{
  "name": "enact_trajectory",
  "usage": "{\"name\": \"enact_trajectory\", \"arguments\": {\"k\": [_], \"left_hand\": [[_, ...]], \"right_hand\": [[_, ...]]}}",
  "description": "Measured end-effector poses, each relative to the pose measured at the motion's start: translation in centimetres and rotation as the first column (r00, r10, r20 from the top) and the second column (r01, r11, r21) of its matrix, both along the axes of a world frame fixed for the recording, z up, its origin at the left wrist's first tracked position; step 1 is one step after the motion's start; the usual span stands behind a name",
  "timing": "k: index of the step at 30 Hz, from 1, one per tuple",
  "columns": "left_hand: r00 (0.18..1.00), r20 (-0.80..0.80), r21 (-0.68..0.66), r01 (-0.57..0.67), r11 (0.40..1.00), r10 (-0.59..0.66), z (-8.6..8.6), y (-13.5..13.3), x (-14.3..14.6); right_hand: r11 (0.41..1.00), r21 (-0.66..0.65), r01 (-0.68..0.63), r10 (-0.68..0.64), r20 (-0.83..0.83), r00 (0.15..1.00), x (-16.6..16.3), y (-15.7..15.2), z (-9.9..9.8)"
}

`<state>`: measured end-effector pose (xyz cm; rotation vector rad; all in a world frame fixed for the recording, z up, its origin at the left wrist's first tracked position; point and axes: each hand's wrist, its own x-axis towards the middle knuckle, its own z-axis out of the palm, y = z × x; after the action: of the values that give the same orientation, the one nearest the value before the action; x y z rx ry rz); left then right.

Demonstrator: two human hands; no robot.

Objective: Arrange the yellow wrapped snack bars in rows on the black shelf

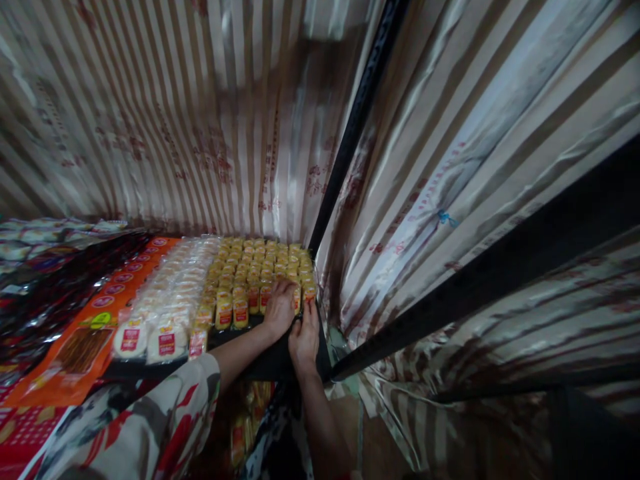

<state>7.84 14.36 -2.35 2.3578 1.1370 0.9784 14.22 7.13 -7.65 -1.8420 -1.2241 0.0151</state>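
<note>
Rows of small yellow snack packets (241, 308) with red labels stand upright in tight lines on a dark shelf (235, 343). My left hand (280, 310) is at the right end of the front row, its fingers curled over a yellow packet (297, 298) and partly hiding it. Just beside it, my right hand (303, 339) reaches up with fingers stretched out against the front of the corner packet (309, 291). The palms and some fingertips are hidden from view.
White round packaged snacks (167, 341) and an orange snack bag (85, 340) lie to the left, with dark shiny packages (45, 300) beyond. A black shelf post (350, 140) rises at the corner. Striped sheeting (225, 120) hangs behind; a thick dark bar (450, 287) crosses the right.
</note>
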Motion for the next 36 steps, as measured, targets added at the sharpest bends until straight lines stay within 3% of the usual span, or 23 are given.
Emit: {"name": "enact_trajectory", "arguments": {"k": [6, 11, 15, 22, 30, 33, 36], "left_hand": [[0.998, -0.029, 0.015, -0.046, 0.999, 0.047, -0.1, -3.0, -0.7], [0.995, -0.053, -0.115, -0.093, 0.989, 0.087, -0.6, -5.4, -1.6], [0.994, -0.112, -0.202, -0.038, 0.979, 0.016, -0.3, -5.2, -1.8], [0.985, -0.169, -0.237, -0.059, 0.97, 0.018, 0.4, -5.0, -1.8], [0.999, 0.052, -0.283, 0.008, 0.959, 0.007, 0.2, -7.0, -3.4], [0.985, 0.172, -0.306, 0.036, 0.951, 0.017, 0.0, -9.5, -5.0], [0.958, 0.28, -0.333, 0.154, 0.93, -0.058, -0.5, -13.2, -7.9]], "right_hand": [[1.0, 0.0, 0.009, -0.009, 0.027, 1.0, 0.1, 0.0, -0.3], [1.0, -0.018, -0.015, 0.015, 0.011, 1.0, 0.3, -0.1, -0.8], [1.0, 0.016, -0.016, 0.016, -0.009, 1.0, 0.4, 0.0, -0.7], [0.998, 0.035, -0.046, 0.047, -0.038, 0.998, 0.4, -0.1, -0.1], [0.998, 0.053, -0.038, 0.039, -0.008, 0.999, 1.5, 0.3, 0.6], [0.998, 0.047, -0.036, 0.035, 0.013, 0.999, 0.9, -0.4, 1.9], [0.997, 0.069, -0.019, 0.02, -0.016, 1.0, -1.2, -2.1, 3.5]]}}
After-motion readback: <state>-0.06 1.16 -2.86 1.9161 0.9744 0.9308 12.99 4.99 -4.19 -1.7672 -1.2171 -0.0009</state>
